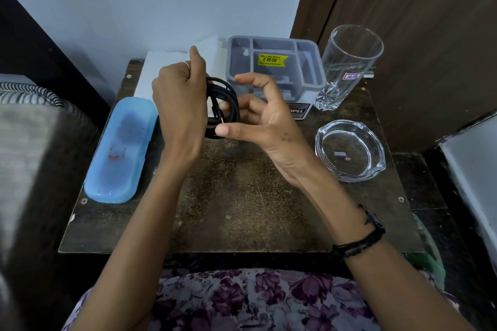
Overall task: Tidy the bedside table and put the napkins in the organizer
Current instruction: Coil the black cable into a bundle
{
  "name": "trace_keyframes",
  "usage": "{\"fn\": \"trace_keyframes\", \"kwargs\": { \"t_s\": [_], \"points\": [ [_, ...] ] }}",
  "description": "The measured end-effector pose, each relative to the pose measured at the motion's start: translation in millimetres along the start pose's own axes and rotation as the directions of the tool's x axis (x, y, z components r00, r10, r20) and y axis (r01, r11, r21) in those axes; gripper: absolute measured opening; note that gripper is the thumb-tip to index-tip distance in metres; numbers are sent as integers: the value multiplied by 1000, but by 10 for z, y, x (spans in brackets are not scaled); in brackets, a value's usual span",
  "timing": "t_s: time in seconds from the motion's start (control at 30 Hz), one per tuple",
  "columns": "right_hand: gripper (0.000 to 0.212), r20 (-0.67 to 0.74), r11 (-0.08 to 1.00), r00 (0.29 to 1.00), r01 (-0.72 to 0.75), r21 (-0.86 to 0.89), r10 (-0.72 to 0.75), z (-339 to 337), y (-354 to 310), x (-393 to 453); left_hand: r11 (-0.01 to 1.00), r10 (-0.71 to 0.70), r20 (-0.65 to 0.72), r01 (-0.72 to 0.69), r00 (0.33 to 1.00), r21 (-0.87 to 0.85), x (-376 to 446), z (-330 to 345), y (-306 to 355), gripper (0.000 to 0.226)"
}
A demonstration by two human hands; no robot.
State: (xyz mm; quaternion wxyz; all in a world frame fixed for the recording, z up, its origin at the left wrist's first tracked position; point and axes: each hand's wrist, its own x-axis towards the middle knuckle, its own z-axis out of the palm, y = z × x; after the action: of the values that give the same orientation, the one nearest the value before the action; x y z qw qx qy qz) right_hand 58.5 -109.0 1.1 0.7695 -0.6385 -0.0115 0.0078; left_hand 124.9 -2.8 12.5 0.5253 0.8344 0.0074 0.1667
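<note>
A coiled black cable (224, 101) is held above the middle of the brown bedside table (242, 196). My left hand (178, 102) grips the coil from the left, fingers curled round it. My right hand (258, 115) holds the coil's right side with curled fingers, the index finger and thumb stretched out. White napkins (166, 67) lie at the table's back left, partly hidden behind my left hand. A grey compartment organizer (277, 67) with a yellow price sticker stands at the back centre, just behind my right hand.
A blue oblong case (121, 150) lies along the table's left side. A tall clear glass (347, 62) stands at the back right, a glass ashtray (349, 150) in front of it. A bed borders the left, a dark wooden panel the right.
</note>
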Motion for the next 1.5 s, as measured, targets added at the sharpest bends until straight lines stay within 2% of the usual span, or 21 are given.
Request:
{"fn": "trace_keyframes", "kwargs": {
  "t_s": [0.1, 0.23, 0.33, 0.43, 0.53, 0.67, 0.77, 0.9, 0.97, 1.13, 1.27, 1.33, 1.4, 1.43, 1.5],
  "points": [
    [66, -41, 997, 998, 34, -73, -37, 30, 3, -8, 999, -29, 32, 28, 999, 44, -2, 6, 14, 50],
    [64, -48, 998, 997, 56, -19, -57, 49, 8, -15, 996, -88, 98, 86, 991, 29, -9, 22, 15, 46],
    [54, -85, 995, 991, 101, -21, -102, 43, 17, -7, 992, -127, 171, 127, 977, 11, 6, 20, 24, 44],
    [42, -98, 973, 976, 182, -140, -197, 10, 33, 10, 989, -151, 228, 147, 962, 32, 0, 20, 25, 42],
    [31, -96, 897, 945, 259, -357, -311, -7, 62, 10, 986, -163, 270, 162, 949, 26, -4, 13, 32, 44],
    [17, -71, 715, 886, 319, -621, -458, -18, 83, -23, 985, -158, 286, 169, 945, -16, 48, -13, -8, 42],
    [16, -78, 631, 828, 358, -688, -555, 3, 84, -41, 969, -172, 326, 219, 930, -112, 53, -8, -27, 44],
    [17, -94, 574, 769, 383, -724, -632, 48, 103, -44, 949, -191, 316, 257, 929, -182, 50, -4, -43, 46],
    [17, -107, 591, 766, 390, -706, -633, 70, 120, -48, 949, -193, 299, 255, 935, -186, 57, -9, -54, 42],
    [19, -201, 751, 817, 361, -552, -540, 131, 135, -62, 960, -169, 273, 220, 947, -171, 75, -48, -56, 48],
    [14, -230, 864, 867, 341, -371, -442, 157, 109, -27, 976, -155, 266, 190, 951, -107, 97, -106, -53, 50],
    [12, -239, 919, 902, 298, -260, -360, 143, 81, 7, 983, -141, 306, 169, 942, -66, 149, -181, -73, 52],
    [11, -246, 942, 921, 251, -224, -303, 120, 51, 37, 987, -123, 431, 154, 894, -38, 231, -315, -82, 50],
    [11, -244, 943, 927, 225, -244, -285, 110, 40, 45, 990, -120, 520, 144, 846, -7, 276, -400, -82, 46],
    [13, -218, 940, 948, 161, -301, -232, 110, 34, 56, 989, -144, 695, 115, 704, 89, 377, -577, -123, 37]
  ]
}}
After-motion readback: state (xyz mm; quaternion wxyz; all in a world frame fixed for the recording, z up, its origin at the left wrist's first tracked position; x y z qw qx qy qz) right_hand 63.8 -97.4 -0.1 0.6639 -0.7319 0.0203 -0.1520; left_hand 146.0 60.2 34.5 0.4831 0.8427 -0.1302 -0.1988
